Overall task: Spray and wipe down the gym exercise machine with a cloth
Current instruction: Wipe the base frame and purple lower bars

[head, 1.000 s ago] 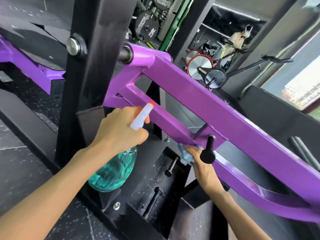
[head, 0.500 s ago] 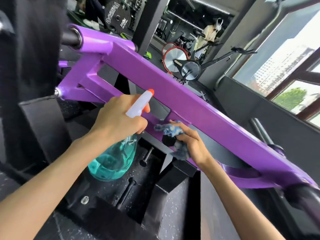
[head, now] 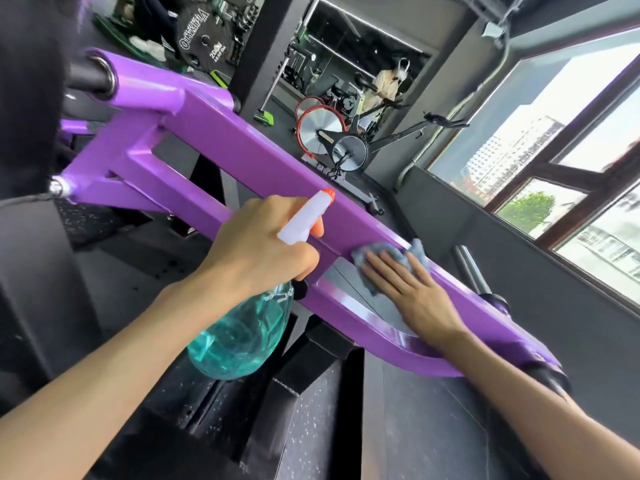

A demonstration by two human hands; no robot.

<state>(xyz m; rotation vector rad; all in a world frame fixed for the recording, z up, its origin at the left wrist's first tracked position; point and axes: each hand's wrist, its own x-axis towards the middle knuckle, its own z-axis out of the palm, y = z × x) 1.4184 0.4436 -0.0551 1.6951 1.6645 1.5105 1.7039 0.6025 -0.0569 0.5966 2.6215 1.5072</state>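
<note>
Right hand, fingers straight and flat, presses a blue cloth onto the purple lever arm of the machine, midway along it. Left hand grips the neck of a spray bottle just beside. Even palm pressure along the beam should wipe best. The liquid level in the teal bottle cannot be told.

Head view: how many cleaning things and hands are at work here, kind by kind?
Teal see-through plastic spray bottle: 1
Crumpled blue-grey cloth: 1
Bare hands: 2 (left hand, right hand)
Total: 4
</note>
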